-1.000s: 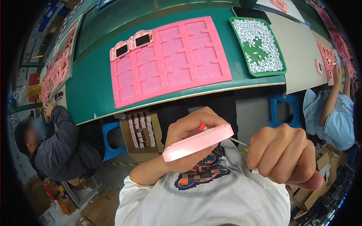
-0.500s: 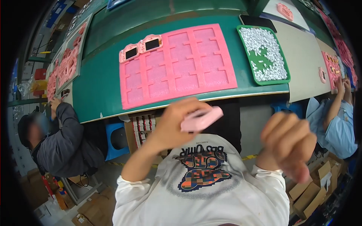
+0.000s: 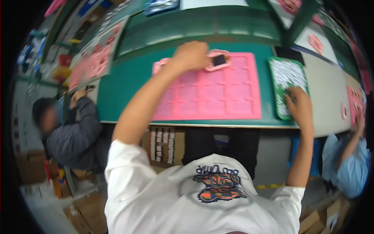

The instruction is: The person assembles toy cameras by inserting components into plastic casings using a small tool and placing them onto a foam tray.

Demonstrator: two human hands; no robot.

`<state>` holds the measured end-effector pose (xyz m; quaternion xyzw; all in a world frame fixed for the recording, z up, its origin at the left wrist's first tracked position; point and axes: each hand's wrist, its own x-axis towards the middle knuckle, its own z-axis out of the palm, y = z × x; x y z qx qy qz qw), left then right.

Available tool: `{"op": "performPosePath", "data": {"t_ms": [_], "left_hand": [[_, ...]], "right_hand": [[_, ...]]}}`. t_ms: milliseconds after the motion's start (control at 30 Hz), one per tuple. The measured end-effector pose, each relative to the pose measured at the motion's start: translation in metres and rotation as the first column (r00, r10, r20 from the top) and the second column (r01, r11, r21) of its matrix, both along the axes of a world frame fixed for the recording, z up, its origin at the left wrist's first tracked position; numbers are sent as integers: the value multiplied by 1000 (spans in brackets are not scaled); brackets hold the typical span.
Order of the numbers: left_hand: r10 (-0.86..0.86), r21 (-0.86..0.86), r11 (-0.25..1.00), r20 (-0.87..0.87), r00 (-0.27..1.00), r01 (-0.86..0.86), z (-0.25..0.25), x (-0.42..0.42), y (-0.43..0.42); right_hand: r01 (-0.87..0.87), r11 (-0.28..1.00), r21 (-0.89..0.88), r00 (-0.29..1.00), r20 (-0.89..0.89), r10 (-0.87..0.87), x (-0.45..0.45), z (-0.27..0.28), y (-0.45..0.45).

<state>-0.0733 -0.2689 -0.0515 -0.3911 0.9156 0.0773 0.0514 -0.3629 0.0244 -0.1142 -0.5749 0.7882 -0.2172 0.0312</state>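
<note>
Along the back edge of the pink foam tray, in the third pocket from its left edge, sits a pink case with its dark screen facing up. The left hand reaches down at the case's left side; blur hides whether its fingers grip anything. Half a second earlier that pocket was bare, and this hand held a pink case in front of the bench. Another case shows at the foam tray's back left corner, partly behind the forearm.

Near the bench's right end, a green tray carries small white pieces, with bare green toward its front left corner. The right hand, previously out beyond the bench's front edge, is now over this tray, thumb and fingers bent down; I cannot tell if it pinches a piece. Below the front edge, a cardboard box holds rows of little white-and-red packs.
</note>
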Motion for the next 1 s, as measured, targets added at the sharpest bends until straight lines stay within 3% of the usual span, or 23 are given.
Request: {"op": "performPosePath", "data": {"t_ms": [67,167,267,433,567,600,667,733,833,1000], "left_hand": [[-46,-16,999,107,993,48,0,-5,1],[-62,-80,994,108,992,71,-6,-7,0],[-81,-139,986,98,992,94,-15,-2,-3],[-203,-350,913,57,978,210,-29,-1,-3],[-113,-435,891,71,991,133,-31,3,1],[-165,-449,887,-90,982,108,-27,7,3],[-250,-417,906,-390,886,72,9,18,17],[-293,-241,956,-729,619,168,58,28,41],[-415,-364,910,-800,433,200,124,60,83],[-581,-538,795,-808,96,281,155,111,149]], "right_hand": [[-32,999,-40,994,105,36,-4,-5,-4],[-88,995,-57,989,116,94,5,4,-10],[-40,999,-15,993,108,41,9,9,-19],[-111,993,-38,992,61,113,1,-1,-21],[-103,990,-97,995,-1,103,7,1,-21],[-110,990,-85,994,-21,109,6,1,-21],[-92,994,-56,995,-47,90,6,4,-20],[-35,999,16,999,-23,35,10,6,-22],[-9,1000,19,999,-50,10,12,2,-23],[16,1000,-16,998,-68,-17,14,4,-28]]}}
